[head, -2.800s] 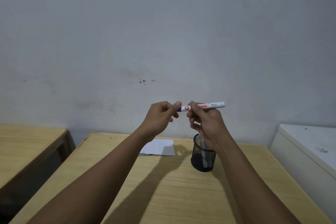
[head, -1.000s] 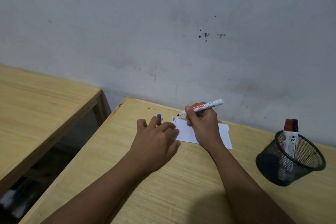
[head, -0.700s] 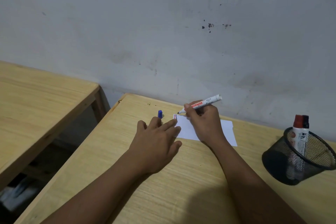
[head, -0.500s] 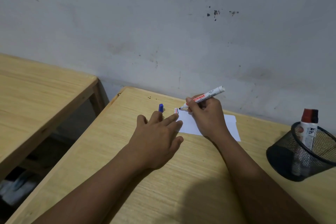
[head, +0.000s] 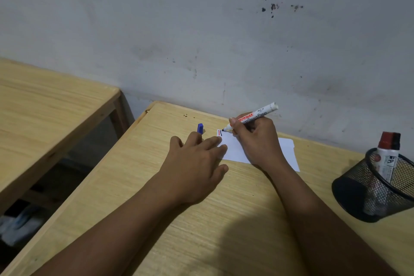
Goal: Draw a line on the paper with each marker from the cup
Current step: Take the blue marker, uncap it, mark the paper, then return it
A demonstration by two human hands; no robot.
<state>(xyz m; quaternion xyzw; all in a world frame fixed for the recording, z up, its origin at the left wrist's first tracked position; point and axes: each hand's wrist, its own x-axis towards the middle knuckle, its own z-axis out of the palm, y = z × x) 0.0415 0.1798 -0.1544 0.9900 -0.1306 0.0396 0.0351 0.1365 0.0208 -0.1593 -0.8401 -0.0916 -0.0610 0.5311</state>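
Since the earlier frame a dark stroke has been added beside the red line on the paper [head: 237, 149]. The marker [head: 253, 117] is pinched by the right hand [head: 255, 141]; the left hand [head: 197, 163] is spread flat, its fingertips on the paper. At least two markers are left in the cup [head: 378, 188].

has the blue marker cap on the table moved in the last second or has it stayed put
No. The blue cap lies in the same spot, just left of the paper's marked corner and beyond the left hand's fingertips. Only the camera shifted.

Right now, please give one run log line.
right hand: holds marker, tip on paper | left hand: flat, steadies paper | cap: on table
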